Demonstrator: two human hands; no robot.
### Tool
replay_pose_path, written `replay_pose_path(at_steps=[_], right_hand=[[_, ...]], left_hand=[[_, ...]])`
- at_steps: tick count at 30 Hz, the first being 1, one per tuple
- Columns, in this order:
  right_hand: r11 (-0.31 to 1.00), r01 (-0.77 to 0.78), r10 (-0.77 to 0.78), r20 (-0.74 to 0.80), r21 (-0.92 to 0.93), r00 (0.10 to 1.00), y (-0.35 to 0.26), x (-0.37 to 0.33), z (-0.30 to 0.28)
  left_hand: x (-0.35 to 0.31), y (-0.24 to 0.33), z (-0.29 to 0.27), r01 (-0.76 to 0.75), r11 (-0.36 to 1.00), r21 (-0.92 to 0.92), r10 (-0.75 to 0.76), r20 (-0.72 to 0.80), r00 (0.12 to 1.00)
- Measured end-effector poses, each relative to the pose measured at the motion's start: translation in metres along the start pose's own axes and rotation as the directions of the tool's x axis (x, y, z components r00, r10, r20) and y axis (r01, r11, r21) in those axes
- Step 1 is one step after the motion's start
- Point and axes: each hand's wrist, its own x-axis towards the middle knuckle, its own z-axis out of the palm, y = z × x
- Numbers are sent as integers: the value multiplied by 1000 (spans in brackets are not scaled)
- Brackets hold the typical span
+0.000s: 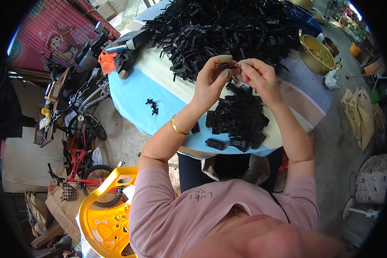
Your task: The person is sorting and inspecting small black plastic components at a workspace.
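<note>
Above the round table (133, 96), both hands meet at the near edge of a big heap of black plastic parts (223, 32). My left hand (211, 81) is closed, thumb and forefinger pinching a small black plastic part (232, 67). Beige coverings wrap some of its fingertips. My right hand (261, 81) pinches at the same spot from the other side; its fingertips partly hide the part, so its exact shape cannot be made out. Below the hands lies a smaller pile of black plastic pieces (238, 114), chunkier than those in the heap. A few tiny black pieces (152, 105) rest at the left.
A gold-coloured pot (316, 53) and a dark blue basket (303, 19) stand at the table's right rim. An orange bag (107, 62) and a box (137, 38) sit at the left rim. A yellow chair (105, 219) and a red bicycle (77, 159) are on the left.
</note>
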Motion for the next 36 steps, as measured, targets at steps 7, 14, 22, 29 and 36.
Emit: replay_pose_path(at_steps=[7, 14, 22, 29, 36], right_hand=[[986, 132, -132, 3, -103, 991, 5, 0, 6], [969, 81, -90, -27, -234, 996, -1, -2, 9], [964, 55, -57, 0, -261, 998, 0, -4, 10], [996, -38, 43, -55, 84, 998, -4, 11, -30], [972, -37, -6, 183, 232, 983, -4, 8, -29]], left_hand=[[-2, 0, -6, -34, 990, 134, 31, 21, 999], [-4, 3, 3, -241, 695, 677, 232, 105, 967], [-10, 4, 13, -208, 557, 804, 217, 100, 971], [0, 10, -5, -49, 988, 149, 45, 28, 999], [8, 8, -24, 387, 809, -442, -240, 353, 904]])
